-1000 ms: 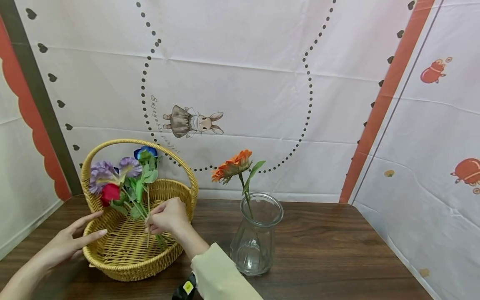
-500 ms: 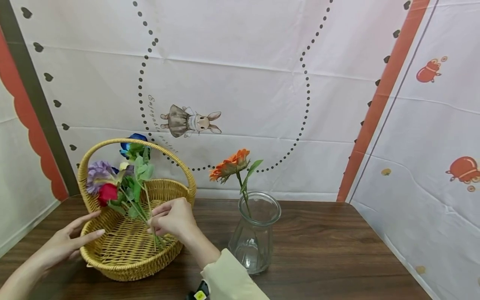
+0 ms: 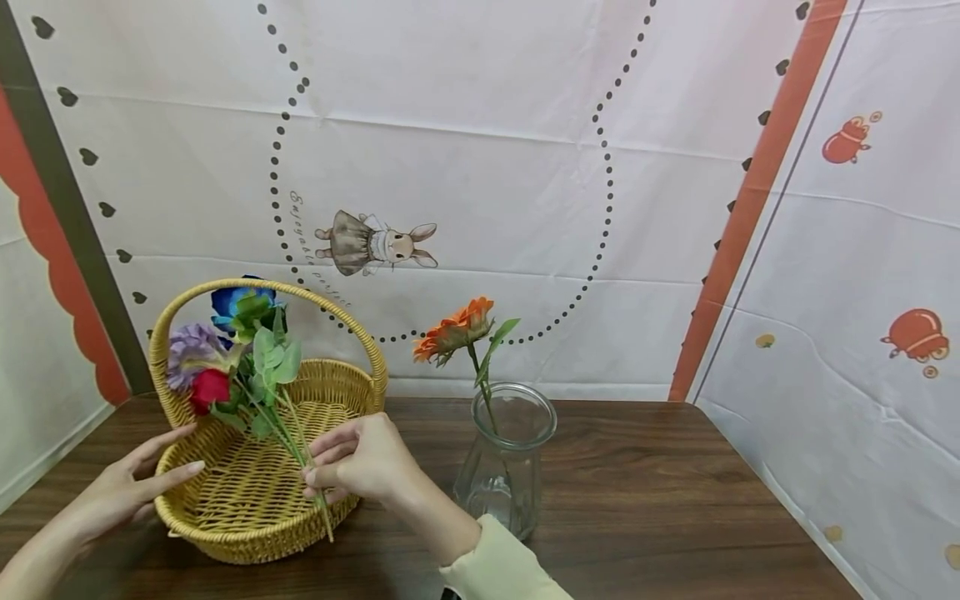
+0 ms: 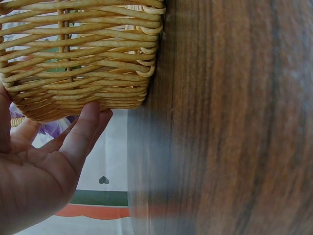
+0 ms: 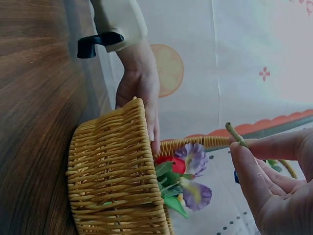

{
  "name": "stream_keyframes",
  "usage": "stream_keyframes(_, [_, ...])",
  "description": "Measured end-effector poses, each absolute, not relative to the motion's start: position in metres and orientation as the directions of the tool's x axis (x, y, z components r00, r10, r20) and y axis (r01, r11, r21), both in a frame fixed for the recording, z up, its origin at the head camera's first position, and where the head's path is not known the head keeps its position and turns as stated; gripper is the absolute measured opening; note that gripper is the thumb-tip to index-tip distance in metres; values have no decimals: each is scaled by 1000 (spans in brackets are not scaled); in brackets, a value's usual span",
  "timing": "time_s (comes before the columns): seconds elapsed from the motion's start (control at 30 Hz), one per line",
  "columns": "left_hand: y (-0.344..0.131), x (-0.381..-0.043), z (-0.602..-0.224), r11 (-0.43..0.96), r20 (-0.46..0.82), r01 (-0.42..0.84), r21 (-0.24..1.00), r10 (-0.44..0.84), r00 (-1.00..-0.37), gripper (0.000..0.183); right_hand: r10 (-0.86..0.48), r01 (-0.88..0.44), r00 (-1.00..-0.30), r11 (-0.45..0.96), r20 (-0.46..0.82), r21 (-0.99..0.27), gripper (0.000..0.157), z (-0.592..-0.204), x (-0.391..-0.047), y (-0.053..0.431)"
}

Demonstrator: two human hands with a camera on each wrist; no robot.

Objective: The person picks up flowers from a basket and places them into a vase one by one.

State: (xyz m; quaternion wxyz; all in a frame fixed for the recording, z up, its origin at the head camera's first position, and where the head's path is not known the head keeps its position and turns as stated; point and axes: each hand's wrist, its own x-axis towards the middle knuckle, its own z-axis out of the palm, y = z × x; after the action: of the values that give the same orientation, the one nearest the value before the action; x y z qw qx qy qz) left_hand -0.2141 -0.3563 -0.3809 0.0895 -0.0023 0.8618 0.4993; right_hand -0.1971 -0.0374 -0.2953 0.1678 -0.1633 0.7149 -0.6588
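Note:
My right hand (image 3: pixel 367 458) pinches the thin stem of a blue artificial flower (image 3: pixel 236 304) with green leaves. In the right wrist view, the stem end (image 5: pixel 234 132) sticks out between thumb and forefinger. The flower leans up and left over a yellow wicker basket (image 3: pixel 258 546), its bloom behind the arched handle. Inside the basket lie a red flower (image 3: pixel 210 390) and a purple flower (image 3: pixel 191 354), leaning on the left side. My left hand (image 3: pixel 120 492) rests on the basket's left side, fairly straight fingers touching the wicker wall (image 4: pixel 83 73), thumb over the rim.
Right of the basket stands a clear glass vase (image 3: pixel 498 500) holding one orange flower (image 3: pixel 453 331). The dark wood table (image 3: pixel 637 500) extends to the right. A white printed cloth (image 3: pixel 510 208) hangs behind and along the sides.
My right hand has moved slightly right and toward me, drawing the blue flower's stem end over the basket's front rim. The blue bloom has swung left. My left hand stays on the basket.

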Motion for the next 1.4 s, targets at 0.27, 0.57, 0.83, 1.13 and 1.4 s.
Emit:
stream_keyframes(0.27, [-356, -213, -378, 546, -156, -91, 833, 74, -985, 76, -496, -48, -868, 138, -27, -989, 17, -290, -186, -11])
stream_keyframes(0.57, [-355, -216, -379, 550, -165, -113, 828, 46, -985, 80, -565, -109, -825, 192, -20, -975, 14, -291, -181, 24])
stream_keyframes(0.83, [-355, -216, -379, 556, -154, -104, 824, 43, -987, 79, -590, -149, -807, 170, 20, -974, 11, -285, -175, 53])
stream_keyframes(1.13, [-353, -213, -379, 579, -135, -80, 811, 53, -989, 76, -621, -191, -779, 112, 82, -975, 17, -277, -175, 83])
stream_keyframes(1.4, [-353, -214, -378, 579, -154, -100, 809, 44, -987, 78, -635, -315, -745, 64, 205, -947, 23, -272, -182, 107])
